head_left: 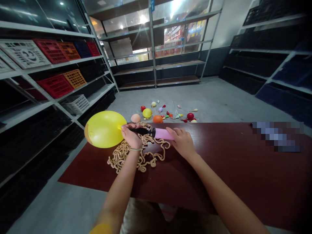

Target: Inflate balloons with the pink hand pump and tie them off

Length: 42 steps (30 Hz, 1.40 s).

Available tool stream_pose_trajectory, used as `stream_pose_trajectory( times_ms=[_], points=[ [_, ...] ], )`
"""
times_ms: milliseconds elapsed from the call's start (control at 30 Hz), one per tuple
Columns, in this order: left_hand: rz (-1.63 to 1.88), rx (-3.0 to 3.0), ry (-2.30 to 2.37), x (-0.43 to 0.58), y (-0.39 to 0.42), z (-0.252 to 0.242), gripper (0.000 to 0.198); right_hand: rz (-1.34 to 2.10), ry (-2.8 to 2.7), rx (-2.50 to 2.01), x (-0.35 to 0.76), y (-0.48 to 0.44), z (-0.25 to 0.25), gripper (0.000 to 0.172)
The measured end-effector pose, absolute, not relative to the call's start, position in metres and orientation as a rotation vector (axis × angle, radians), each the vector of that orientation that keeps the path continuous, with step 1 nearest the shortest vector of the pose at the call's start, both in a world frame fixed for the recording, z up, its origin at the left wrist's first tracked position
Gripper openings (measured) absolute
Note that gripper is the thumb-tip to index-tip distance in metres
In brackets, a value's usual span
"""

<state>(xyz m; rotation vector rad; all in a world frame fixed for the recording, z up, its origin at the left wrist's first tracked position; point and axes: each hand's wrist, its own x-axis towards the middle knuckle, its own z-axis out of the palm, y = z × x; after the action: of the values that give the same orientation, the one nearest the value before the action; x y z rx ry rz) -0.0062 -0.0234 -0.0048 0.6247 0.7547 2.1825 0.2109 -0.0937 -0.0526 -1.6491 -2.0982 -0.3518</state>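
Note:
A large inflated yellow balloon [106, 129] hangs off to the left, its neck at the fingers of my left hand [133, 136]. Those fingers are wrapped round the balloon's neck and the black nozzle end of a hand pump [162, 133]. My right hand [183, 142] grips the pink barrel of the pump at its right end. The pump lies level above the table between both hands. Beneath it, a tangle of beige, rope-like curled strands [122, 152] is spread on the dark red table [170, 175], partly hidden by my left forearm.
Beyond the table, several small balloons, among them a yellow one [147, 113] and an orange one [158, 119], lie on the grey floor [214, 97]. Shelves with crates [56, 86] stand at the left. A blurred patch [276, 136] covers something on the table's right.

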Motion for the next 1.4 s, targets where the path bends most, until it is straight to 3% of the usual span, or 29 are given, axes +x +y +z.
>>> stream_pose_trajectory(
  times_ms=[333,500,667,933,1167,1400],
  points=[
    [2.161,0.772,0.874,-0.064,-0.011,0.013,0.03,-0.194,-2.262,-1.531,0.232,-0.09,-0.059,0.06],
    [1.926,0.998,0.89,-0.053,-0.006,-0.006,0.038,-0.009,-2.403,-1.367,0.235,-0.093,-0.052,0.062],
    [1.535,1.253,1.009,-0.044,-0.008,-0.037,0.048,0.112,-2.342,-1.233,0.231,-0.093,-0.052,0.041],
    [1.2,1.552,1.236,-0.039,-0.026,-0.047,0.038,0.003,-2.248,-1.166,0.219,-0.095,-0.056,0.026],
    [1.16,1.706,1.142,-0.031,-0.044,-0.029,0.027,-0.198,-2.235,-1.169,0.214,-0.099,-0.05,0.027],
    [1.066,1.963,1.105,-0.02,-0.052,-0.032,0.031,-0.356,-2.178,-1.117,0.204,-0.109,-0.048,0.032]
  ],
)
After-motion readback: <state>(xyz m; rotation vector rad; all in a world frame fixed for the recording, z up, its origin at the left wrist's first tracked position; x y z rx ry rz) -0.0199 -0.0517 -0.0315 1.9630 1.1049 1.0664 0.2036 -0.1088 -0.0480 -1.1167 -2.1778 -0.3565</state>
